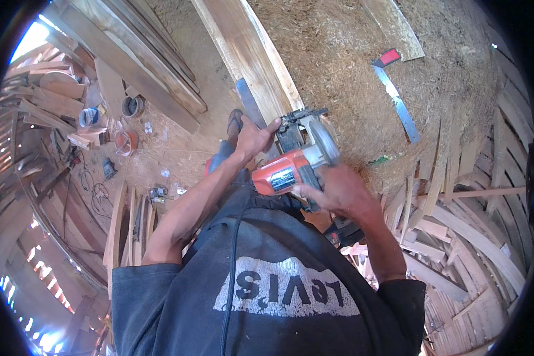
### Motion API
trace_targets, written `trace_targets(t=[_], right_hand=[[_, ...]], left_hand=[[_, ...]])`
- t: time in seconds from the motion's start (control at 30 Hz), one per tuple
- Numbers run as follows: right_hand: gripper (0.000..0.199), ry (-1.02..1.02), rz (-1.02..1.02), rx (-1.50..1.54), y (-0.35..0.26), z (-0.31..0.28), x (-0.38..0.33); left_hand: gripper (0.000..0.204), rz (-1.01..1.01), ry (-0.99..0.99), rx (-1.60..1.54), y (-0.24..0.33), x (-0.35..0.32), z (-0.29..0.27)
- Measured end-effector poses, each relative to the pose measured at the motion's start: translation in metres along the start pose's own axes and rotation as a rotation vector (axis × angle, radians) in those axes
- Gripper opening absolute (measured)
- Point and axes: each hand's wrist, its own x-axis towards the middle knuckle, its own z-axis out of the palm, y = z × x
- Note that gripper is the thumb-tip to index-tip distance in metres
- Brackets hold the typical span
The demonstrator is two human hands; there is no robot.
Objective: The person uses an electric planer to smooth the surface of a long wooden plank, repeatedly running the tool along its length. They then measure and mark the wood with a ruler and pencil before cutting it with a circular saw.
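A red and black circular saw [282, 172] with a silver blade guard rests at the near end of a long pale wooden board [255, 56]. My right hand [341, 190], slightly blurred, wraps around its rear handle. At the board's left edge, my left hand [255, 139] is closed over a flat blue-grey strip [250, 102], with the thumb reaching to the front of the saw's base. The fingers of this hand are partly hidden. Its blade is hidden beneath the guard and base.
A square with a red handle [388, 57] and metal blade lies on the sawdust-strewn ground at right. Long planks [142, 59] lie at upper left, near buckets [126, 142] and loose wires. Curved timber ribs [480, 231] rise on the right. A dark cord [231, 267] runs down my shirt.
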Motion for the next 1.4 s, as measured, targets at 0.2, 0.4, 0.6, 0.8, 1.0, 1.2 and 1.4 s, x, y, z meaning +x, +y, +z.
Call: trace_targets(t=[0.2, 0.4, 0.6, 0.8, 1.0, 1.2, 1.4], right_hand=[[0.018, 0.44, -0.311, -0.335, 0.001, 0.02, 0.111], [0.017, 0.419, -0.429, -0.523, 0.014, 0.045, 0.156], [0.037, 0.406, -0.237, -0.212, 0.001, 0.049, 0.157], [0.045, 0.509, -0.08, 0.014, 0.009, 0.061, 0.173], [0.014, 0.35, -0.334, -0.355, -0.003, 0.036, 0.152], [0.022, 0.321, -0.514, -0.448, 0.009, 0.023, 0.151], [0.021, 0.32, -0.294, -0.542, 0.009, 0.039, 0.158]], left_hand=[[0.109, -0.097, 0.025, 0.15, 0.048, -0.025, -0.004], [0.128, -0.201, -0.036, 0.225, 0.057, -0.025, -0.01], [0.121, -0.203, -0.014, 0.105, 0.032, -0.012, -0.007], [0.113, -0.159, -0.033, 0.054, 0.033, -0.013, -0.006], [0.097, -0.076, 0.004, -0.016, -0.004, 0.0, 0.003], [0.102, -0.117, -0.01, 0.074, 0.014, -0.008, -0.002], [0.102, -0.246, -0.054, 0.067, 0.051, -0.02, -0.011]])
